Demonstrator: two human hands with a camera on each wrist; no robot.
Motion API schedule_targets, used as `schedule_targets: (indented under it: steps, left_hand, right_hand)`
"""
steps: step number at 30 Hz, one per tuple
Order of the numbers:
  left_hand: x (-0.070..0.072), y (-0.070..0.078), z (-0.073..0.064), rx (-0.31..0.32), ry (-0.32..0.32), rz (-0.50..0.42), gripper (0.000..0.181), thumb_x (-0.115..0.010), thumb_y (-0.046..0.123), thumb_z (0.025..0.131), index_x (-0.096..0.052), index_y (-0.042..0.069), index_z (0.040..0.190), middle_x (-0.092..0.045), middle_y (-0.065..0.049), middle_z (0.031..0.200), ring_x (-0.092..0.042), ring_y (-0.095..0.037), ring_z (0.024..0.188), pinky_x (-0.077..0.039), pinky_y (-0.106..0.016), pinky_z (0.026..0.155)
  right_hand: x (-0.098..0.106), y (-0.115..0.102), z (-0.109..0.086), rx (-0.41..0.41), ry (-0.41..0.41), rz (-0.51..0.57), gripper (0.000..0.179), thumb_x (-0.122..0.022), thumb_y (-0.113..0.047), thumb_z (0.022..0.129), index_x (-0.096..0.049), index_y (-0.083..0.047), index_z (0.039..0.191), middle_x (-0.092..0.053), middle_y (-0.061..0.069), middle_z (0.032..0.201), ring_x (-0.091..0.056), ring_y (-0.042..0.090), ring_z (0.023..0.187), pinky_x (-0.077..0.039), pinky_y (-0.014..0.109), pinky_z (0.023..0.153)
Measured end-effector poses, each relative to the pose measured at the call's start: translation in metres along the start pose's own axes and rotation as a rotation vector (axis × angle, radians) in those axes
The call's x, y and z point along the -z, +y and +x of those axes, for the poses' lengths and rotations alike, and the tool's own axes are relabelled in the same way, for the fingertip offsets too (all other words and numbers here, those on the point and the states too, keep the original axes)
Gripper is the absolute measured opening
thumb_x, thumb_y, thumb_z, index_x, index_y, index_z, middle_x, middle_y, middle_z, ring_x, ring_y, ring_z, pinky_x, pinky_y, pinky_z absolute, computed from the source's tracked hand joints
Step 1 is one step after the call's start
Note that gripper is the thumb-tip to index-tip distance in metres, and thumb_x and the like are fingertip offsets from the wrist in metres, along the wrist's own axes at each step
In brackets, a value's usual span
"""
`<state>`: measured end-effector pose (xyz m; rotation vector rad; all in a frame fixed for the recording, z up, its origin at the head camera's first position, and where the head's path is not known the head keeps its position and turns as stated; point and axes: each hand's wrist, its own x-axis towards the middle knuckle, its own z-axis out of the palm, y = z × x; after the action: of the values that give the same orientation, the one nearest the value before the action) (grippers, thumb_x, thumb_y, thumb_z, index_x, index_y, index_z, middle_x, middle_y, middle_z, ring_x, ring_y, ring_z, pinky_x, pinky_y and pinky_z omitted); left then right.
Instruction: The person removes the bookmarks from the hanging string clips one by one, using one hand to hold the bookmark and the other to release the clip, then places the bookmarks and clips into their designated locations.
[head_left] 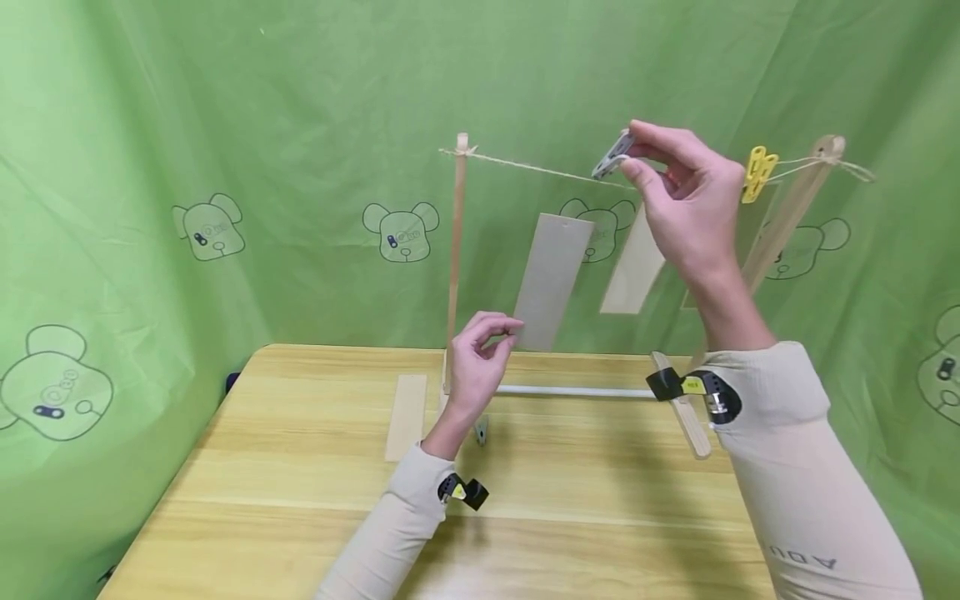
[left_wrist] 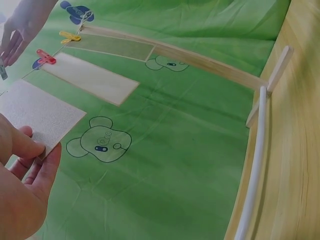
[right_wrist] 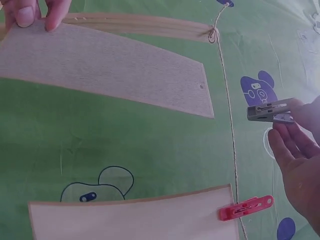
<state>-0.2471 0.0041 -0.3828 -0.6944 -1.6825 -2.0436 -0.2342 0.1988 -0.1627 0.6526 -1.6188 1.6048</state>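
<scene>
My left hand (head_left: 482, 358) pinches the lower edge of a thin grey-beige rectangular panel (head_left: 553, 279), which stands tilted upright in the air. A small hole shows near the panel's top edge in the right wrist view. Higher up, my right hand (head_left: 693, 187) pinches a grey clothespin (head_left: 613, 155) between thumb and fingers, close to the string (right_wrist: 227, 95). In the right wrist view the panel's top edge is apart from the string. A second panel (left_wrist: 92, 77) hangs from the string by a red clothespin (right_wrist: 246, 208); a third (left_wrist: 112, 47) hangs by a yellow clothespin (head_left: 759, 173).
The string runs between a left wooden post (head_left: 456, 250) and a right wooden post (head_left: 795, 208). A white rod (head_left: 577, 392) joins their bases on the wooden table (head_left: 300, 475). Another panel (head_left: 407, 417) and a grey clothespin (head_left: 482, 429) lie there. Green cloth (head_left: 300, 167) hangs behind.
</scene>
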Motion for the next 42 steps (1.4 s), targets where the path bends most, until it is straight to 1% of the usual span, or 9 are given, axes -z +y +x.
schedule_targets:
  steps: [4, 7, 11, 14, 20, 26, 30, 37, 42]
  left_hand:
    - [0.003, 0.0, 0.0, 0.0, 0.001, 0.006, 0.025, -0.066, -0.019, 0.086, -0.073, -0.006, 0.105, -0.066, -0.017, 0.11, -0.069, -0.026, 0.101, -0.062, -0.036, 0.091]
    - [0.005, 0.0, -0.001, 0.0, 0.0, -0.006, 0.024, -0.065, -0.019, 0.086, -0.073, -0.007, 0.106, -0.066, -0.015, 0.11, -0.068, -0.023, 0.101, -0.062, -0.038, 0.092]
    - [0.008, 0.002, -0.002, -0.001, -0.008, -0.022, 0.024, -0.065, -0.019, 0.087, -0.072, -0.008, 0.107, -0.066, -0.016, 0.11, -0.068, -0.024, 0.101, -0.061, -0.042, 0.093]
    - [0.009, 0.003, -0.003, -0.001, -0.011, -0.03, 0.024, -0.065, -0.019, 0.087, -0.072, -0.008, 0.107, -0.066, -0.019, 0.11, -0.068, -0.028, 0.102, -0.061, -0.041, 0.093]
    - [0.01, 0.004, -0.005, 0.001, -0.004, -0.053, 0.024, -0.065, -0.021, 0.086, -0.072, -0.009, 0.106, -0.065, -0.022, 0.11, -0.067, -0.029, 0.1, -0.062, -0.038, 0.09]
    - [0.011, 0.006, -0.008, 0.007, 0.005, -0.058, 0.024, -0.065, -0.021, 0.086, -0.071, -0.011, 0.107, -0.064, -0.024, 0.111, -0.067, -0.032, 0.101, -0.062, -0.036, 0.09]
    - [0.013, 0.007, -0.009, 0.009, 0.009, -0.056, 0.024, -0.066, -0.021, 0.086, -0.071, -0.01, 0.106, -0.064, -0.023, 0.111, -0.068, -0.03, 0.1, -0.062, -0.035, 0.089]
    - [0.017, 0.005, -0.011, 0.003, 0.008, -0.054, 0.024, -0.064, -0.022, 0.086, -0.071, -0.01, 0.106, -0.064, -0.022, 0.109, -0.068, -0.026, 0.099, -0.062, -0.035, 0.09]
    - [0.02, 0.004, -0.013, 0.006, 0.011, -0.059, 0.024, -0.065, -0.022, 0.086, -0.071, -0.01, 0.106, -0.064, -0.022, 0.109, -0.068, -0.025, 0.1, -0.062, -0.036, 0.091]
  right_hand:
    - [0.0, -0.001, -0.006, -0.004, 0.02, 0.038, 0.029, -0.069, 0.018, 0.086, -0.072, 0.01, 0.113, -0.071, 0.02, 0.11, -0.068, 0.026, 0.101, -0.057, 0.015, 0.08]
    - [-0.001, -0.002, -0.011, 0.002, 0.033, 0.046, 0.027, -0.07, 0.016, 0.086, -0.072, 0.011, 0.112, -0.071, 0.019, 0.109, -0.069, 0.026, 0.102, -0.059, 0.022, 0.091]
    - [0.0, 0.0, -0.016, 0.003, 0.038, -0.027, 0.027, -0.07, 0.012, 0.087, -0.073, 0.008, 0.114, -0.071, 0.016, 0.11, -0.07, 0.024, 0.102, -0.059, 0.022, 0.09]
    - [0.002, 0.004, -0.019, -0.01, 0.037, -0.072, 0.028, -0.069, 0.011, 0.089, -0.073, 0.006, 0.116, -0.069, 0.014, 0.111, -0.069, 0.023, 0.101, -0.06, 0.022, 0.089]
    - [0.006, 0.009, -0.031, -0.014, 0.036, -0.049, 0.029, -0.065, 0.013, 0.09, -0.071, 0.008, 0.118, -0.067, 0.015, 0.111, -0.067, 0.025, 0.099, -0.059, 0.022, 0.091]
    - [0.009, 0.011, -0.042, -0.001, 0.037, -0.019, 0.031, -0.064, 0.015, 0.088, -0.069, 0.01, 0.119, -0.066, 0.016, 0.112, -0.065, 0.026, 0.103, -0.058, 0.026, 0.096]
    - [0.012, 0.014, -0.049, 0.009, 0.043, -0.018, 0.032, -0.064, 0.016, 0.088, -0.069, 0.01, 0.119, -0.067, 0.016, 0.113, -0.066, 0.026, 0.104, -0.058, 0.027, 0.096]
    - [0.014, 0.021, -0.061, 0.01, 0.042, 0.045, 0.034, -0.064, 0.018, 0.086, -0.068, 0.013, 0.119, -0.066, 0.018, 0.113, -0.066, 0.027, 0.105, -0.057, 0.029, 0.097]
    - [0.014, 0.024, -0.07, 0.025, 0.042, 0.039, 0.034, -0.064, 0.019, 0.086, -0.067, 0.014, 0.119, -0.066, 0.018, 0.113, -0.066, 0.026, 0.105, -0.057, 0.03, 0.098]
